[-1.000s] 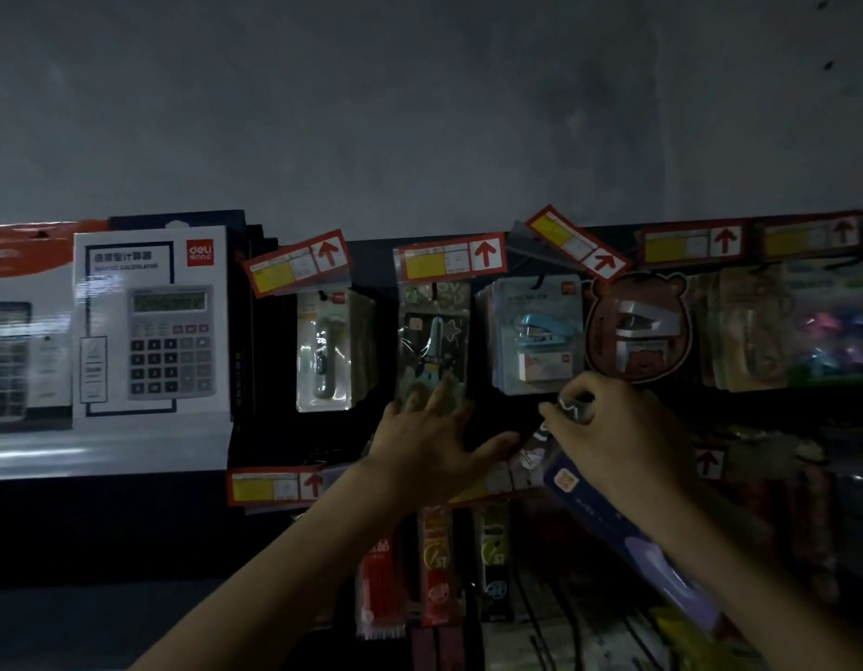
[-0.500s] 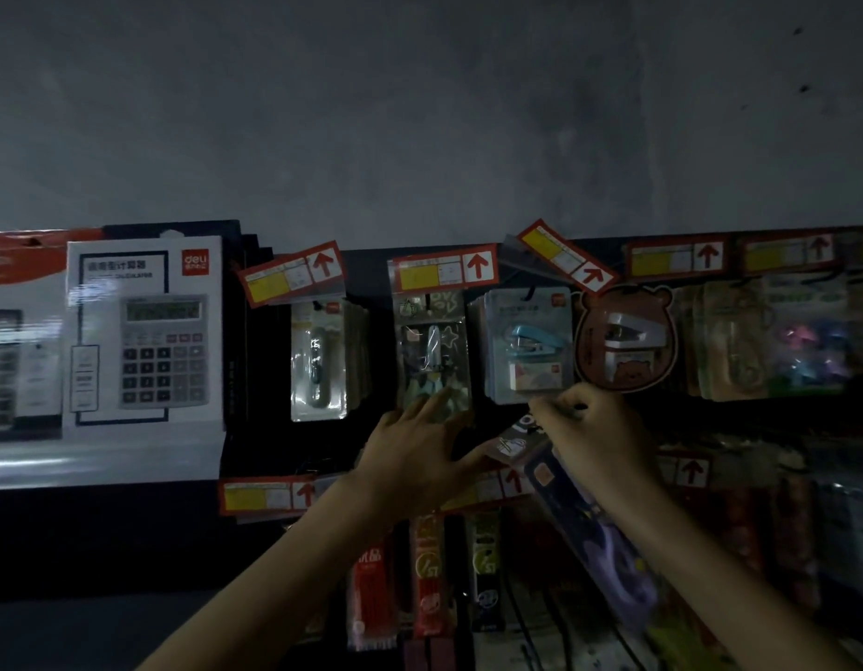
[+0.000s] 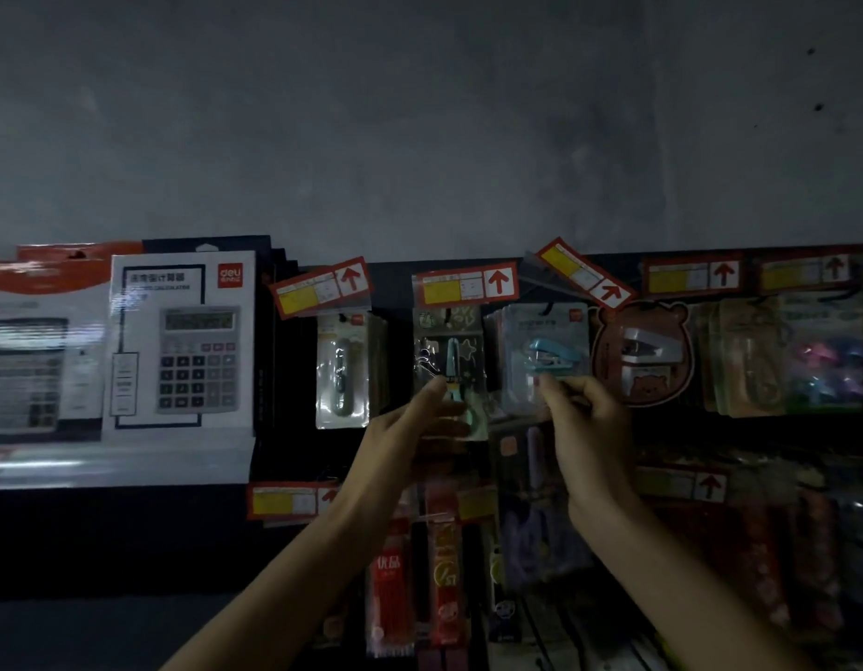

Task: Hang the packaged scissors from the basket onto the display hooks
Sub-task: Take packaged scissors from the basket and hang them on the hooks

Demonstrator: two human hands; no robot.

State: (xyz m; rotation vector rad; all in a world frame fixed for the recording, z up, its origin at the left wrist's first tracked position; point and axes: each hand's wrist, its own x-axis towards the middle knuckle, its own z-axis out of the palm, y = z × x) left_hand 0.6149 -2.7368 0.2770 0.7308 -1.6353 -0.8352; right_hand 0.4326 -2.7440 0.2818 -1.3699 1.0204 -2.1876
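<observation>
Hanging is unfinished: my right hand pinches the long dark-blue scissors pack at its top, my left hand spread wide.

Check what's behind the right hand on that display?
Behind the right hand hangs a purple scissors package, pinched at its top by the fingers. Its upper edge and any hook are covered by the hand. The blue stapler pack hangs above.

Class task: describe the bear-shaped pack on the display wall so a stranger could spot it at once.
Start at the large white calculator box on the left and follow the top row of hanging packs rightward. Just past the blue stapler pack hangs the bear-shaped pack: brown with round ears, while its neighbours are rectangular.
</observation>
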